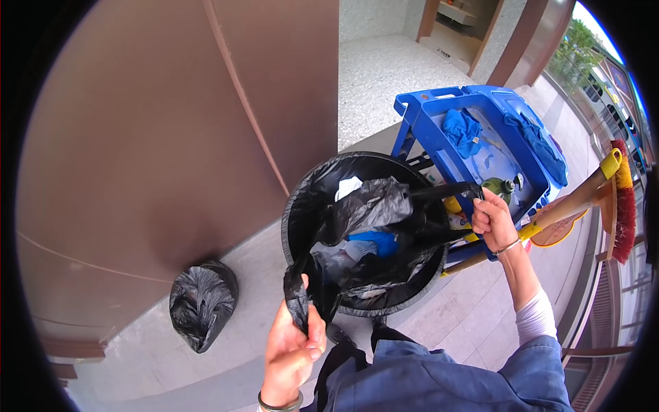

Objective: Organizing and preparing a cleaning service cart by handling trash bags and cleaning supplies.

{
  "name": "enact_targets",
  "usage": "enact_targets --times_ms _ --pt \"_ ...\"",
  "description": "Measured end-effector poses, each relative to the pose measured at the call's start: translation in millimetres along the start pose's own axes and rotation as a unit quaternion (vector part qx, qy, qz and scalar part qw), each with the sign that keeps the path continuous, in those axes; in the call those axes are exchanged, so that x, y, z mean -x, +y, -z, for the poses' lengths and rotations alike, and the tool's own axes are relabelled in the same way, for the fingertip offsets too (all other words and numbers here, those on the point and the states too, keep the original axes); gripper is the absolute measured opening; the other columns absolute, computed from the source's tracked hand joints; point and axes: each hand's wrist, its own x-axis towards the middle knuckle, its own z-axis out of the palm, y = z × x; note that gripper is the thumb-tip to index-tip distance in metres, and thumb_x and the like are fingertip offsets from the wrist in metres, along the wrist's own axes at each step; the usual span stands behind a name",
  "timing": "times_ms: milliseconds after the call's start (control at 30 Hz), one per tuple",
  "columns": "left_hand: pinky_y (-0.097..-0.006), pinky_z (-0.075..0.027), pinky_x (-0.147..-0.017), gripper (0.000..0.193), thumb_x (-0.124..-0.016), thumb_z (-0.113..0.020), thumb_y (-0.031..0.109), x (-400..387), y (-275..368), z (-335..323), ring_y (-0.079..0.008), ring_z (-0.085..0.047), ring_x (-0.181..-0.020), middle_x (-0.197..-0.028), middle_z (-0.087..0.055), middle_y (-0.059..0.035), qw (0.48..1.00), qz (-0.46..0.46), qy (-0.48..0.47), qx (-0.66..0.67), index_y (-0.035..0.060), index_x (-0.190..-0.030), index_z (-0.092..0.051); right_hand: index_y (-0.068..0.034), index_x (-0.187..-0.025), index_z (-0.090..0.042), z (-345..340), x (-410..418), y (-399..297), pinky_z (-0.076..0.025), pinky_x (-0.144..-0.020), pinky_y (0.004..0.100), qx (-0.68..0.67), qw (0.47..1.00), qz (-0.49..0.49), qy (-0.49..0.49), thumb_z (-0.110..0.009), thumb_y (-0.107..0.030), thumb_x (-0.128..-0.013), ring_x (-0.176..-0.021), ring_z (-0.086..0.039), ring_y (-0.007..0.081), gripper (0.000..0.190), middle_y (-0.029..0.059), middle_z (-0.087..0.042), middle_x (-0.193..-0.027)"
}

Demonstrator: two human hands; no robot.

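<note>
Right in front of me stands a round black bin (284,242) with a black plastic liner folded over its rim. Inside it is a black plastic garbage bag (378,206), stretched out between my hands. My left hand (293,345) grips a twisted end of the bag at the near left of the rim. At the bin's right, my right hand (491,216) is closed around another end, pulled taut. White scraps, clear plastic and a crumpled blue item (378,242) show in the bag's mouth. What lies deeper is hidden.
A blue cleaning cart (437,129) with blue cloths (462,133) and a green pump bottle (499,188) adjoins the bin. A red-bristled broom (623,206) leans out at right. A tied black bag (204,304) lies by the brown wall (180,129).
</note>
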Motion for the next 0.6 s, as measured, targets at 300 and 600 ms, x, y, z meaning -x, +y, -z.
enact_targets --times_ms 300,600 --pt "-0.0225 -0.032 -0.051 0.083 -0.063 -0.048 -0.003 -9 30 22 -0.0117 -0.037 -0.061 -0.076 -0.04 -0.0047 0.993 -0.108 0.041 0.024 0.0028 -0.141 -0.021 0.001 -0.118 -0.054 -88 -49 -55 -0.019 -0.039 0.0194 -0.021 0.986 0.075 -0.148 -0.045 0.001 -0.085 -0.042 -0.025 0.0028 0.034 -0.0077 -0.031 -0.053" --pt "-0.0207 -0.035 -0.046 0.095 -0.062 -0.049 0.001 27 67 24 -0.0124 -0.038 -0.054 -0.072 -0.04 -0.0078 0.976 -0.206 0.051 0.055 0.0148 -0.146 -0.008 -0.003 -0.12 -0.054 -164 -42 -175 -0.018 -0.037 0.0194 0.084 0.956 0.25 -0.132 -0.045 0.001 -0.083 -0.04 -0.023 0.0017 0.038 -0.0089 -0.03 -0.051"
